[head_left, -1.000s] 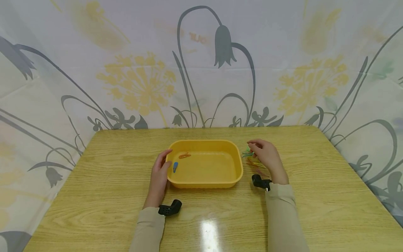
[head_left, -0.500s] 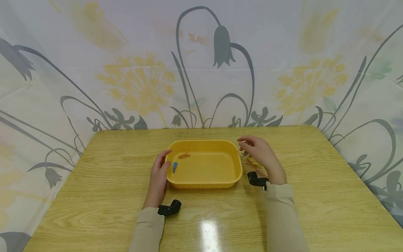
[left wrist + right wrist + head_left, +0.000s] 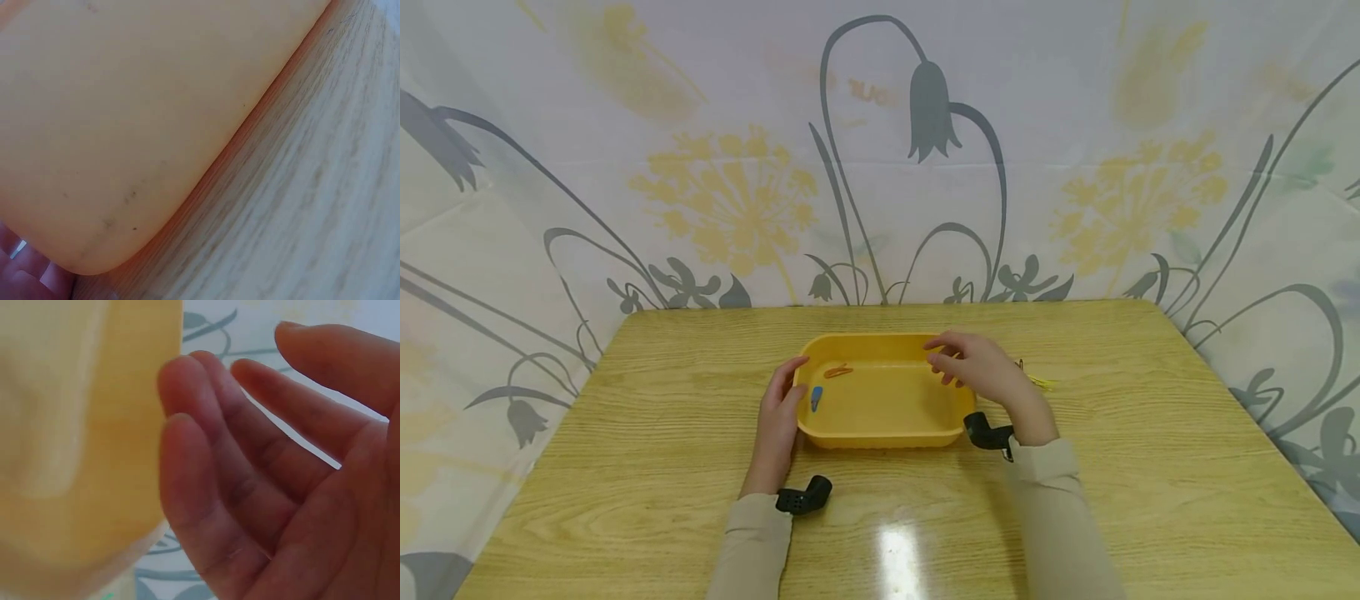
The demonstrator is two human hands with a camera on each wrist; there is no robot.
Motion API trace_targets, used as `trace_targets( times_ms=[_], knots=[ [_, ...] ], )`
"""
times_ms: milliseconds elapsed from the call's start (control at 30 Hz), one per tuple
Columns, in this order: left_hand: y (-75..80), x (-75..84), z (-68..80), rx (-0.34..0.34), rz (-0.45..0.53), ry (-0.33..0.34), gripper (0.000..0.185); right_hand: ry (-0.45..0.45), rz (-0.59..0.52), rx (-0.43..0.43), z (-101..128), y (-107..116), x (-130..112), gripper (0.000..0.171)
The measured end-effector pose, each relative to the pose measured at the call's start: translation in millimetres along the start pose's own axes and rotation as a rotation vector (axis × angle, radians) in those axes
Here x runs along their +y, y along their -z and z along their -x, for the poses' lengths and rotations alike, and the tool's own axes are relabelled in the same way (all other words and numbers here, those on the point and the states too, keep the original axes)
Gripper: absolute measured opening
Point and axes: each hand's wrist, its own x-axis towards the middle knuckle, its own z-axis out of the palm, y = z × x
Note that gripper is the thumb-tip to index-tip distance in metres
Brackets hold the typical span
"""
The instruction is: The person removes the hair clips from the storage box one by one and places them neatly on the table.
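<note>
A yellow plastic tub (image 3: 887, 440) stands on the wooden table. My left hand (image 3: 778, 417) grips its left end, thumb at the rim; the left wrist view shows the tub's outer wall (image 3: 125, 125) close up, with some fingers (image 3: 28, 275) at its corner. Inside, near the left end, lie a small slim orange clip-like piece (image 3: 838, 371) and a small blue piece (image 3: 816, 398). Above the tub's right end hovers my right hand (image 3: 981, 367). Its fingers (image 3: 187, 469) are loosely bent and apart from the thumb, with nothing seen between them.
Thin yellow strips (image 3: 1041, 382) lie on the table (image 3: 1150, 433) right of the tub, partly hidden behind my right hand. A patterned cloth (image 3: 880, 208) hangs behind the table's far edge.
My right hand has moved left, from above the coloured strips beside the tub to over the tub's right end. My left hand and the two small pieces have stayed put.
</note>
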Motion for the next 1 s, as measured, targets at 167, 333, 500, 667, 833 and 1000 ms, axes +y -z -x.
trace_targets(
  times_ms=[167,333,500,667,833,1000],
  knots=[
    [-0.5,-0.4,-0.5,0.002,0.009,0.004,0.037,0.004,0.042,-0.055,-2.3,-10.0,-5.7,0.039],
    [0.0,0.0,0.2,0.005,0.000,0.008,0.036,0.029,0.042,-0.119,-6.4,-25.5,-15.0,0.038],
    [0.3,0.4,0.6,-0.005,-0.002,0.009,0.036,0.101,0.037,-0.199,-11.6,-47.1,-30.3,0.041],
    [1.2,-0.3,0.8,-0.028,0.006,0.008,0.035,0.109,0.026,-0.234,-14.3,-67.2,-41.9,0.043],
    [1.7,-1.3,0.3,-0.026,-0.003,0.005,0.035,0.097,0.018,-0.247,-17.3,-80.4,-45.3,0.042],
    [1.0,-0.7,0.6,-0.015,-0.012,-0.008,0.036,0.067,0.070,-0.229,-21.3,-91.6,-46.0,0.038]
  ],
)
